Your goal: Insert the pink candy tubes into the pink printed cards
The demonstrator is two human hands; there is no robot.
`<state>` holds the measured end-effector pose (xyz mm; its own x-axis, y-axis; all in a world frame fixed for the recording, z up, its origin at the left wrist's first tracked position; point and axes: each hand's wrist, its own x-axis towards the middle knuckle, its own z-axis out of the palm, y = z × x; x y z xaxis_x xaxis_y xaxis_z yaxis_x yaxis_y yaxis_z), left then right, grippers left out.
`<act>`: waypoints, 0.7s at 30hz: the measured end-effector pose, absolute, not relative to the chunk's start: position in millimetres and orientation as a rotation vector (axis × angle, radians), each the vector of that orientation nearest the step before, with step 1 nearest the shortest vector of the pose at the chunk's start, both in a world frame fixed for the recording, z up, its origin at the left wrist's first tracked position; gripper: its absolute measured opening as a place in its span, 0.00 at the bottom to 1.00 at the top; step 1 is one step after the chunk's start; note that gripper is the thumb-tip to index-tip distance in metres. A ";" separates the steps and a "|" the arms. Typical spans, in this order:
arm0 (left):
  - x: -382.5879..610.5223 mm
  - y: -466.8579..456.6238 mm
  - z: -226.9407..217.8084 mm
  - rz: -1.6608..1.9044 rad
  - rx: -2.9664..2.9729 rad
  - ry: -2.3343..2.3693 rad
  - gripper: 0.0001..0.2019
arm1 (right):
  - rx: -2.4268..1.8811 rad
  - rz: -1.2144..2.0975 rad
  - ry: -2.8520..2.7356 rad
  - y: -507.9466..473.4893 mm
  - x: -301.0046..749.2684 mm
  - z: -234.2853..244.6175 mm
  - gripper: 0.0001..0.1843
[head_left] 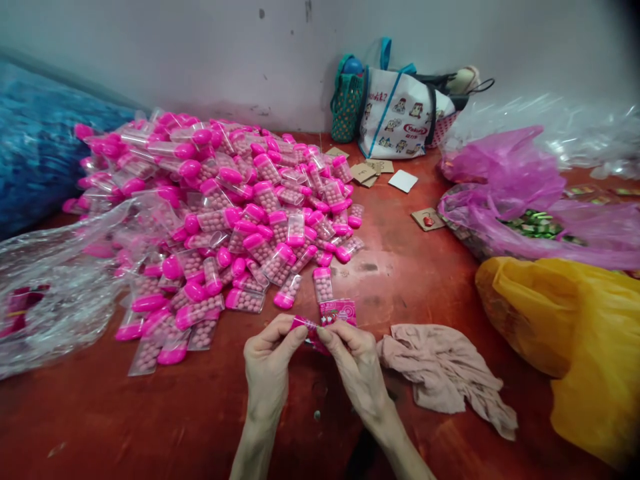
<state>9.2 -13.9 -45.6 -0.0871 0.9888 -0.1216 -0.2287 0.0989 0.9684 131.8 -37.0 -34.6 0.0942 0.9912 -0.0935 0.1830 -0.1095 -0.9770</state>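
Between both hands is a small pink printed label (304, 324), pinched at either side by thumb and fingers. My left hand (270, 357) closes on its left end, and my right hand (356, 363) grips the right end. Just beyond the fingers lies another pink printed label (345, 311), partly covered by my right hand. A clear container of pink balls with a pink cap (323, 285) rests right behind that label. The large heap of similar pink-capped containers (260, 220) spreads to the left and back.
A crumpled beige cloth (445, 367) lies right of my right hand. Yellow (595, 347) and purple (525, 167) plastic bags stand at the right. Clear plastic (75, 233) covers the left. Cardboard pieces (363, 173), a tote bag (387, 127) and a bottle pouch (346, 107) are by the wall.
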 end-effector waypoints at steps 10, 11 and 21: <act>-4.2 0.5 -44.9 1.500 0.275 1.235 0.07 | -1.847 0.339 -1.474 20.9 127.5 -68.7 0.19; -5.7 1.6 -45.0 1.505 0.266 1.226 0.07 | -1.856 0.322 -1.467 25.6 124.9 -75.2 0.20; -11.3 13.3 -38.9 1.505 0.076 1.043 0.06 | -1.810 0.538 -1.433 27.5 135.1 -36.4 0.14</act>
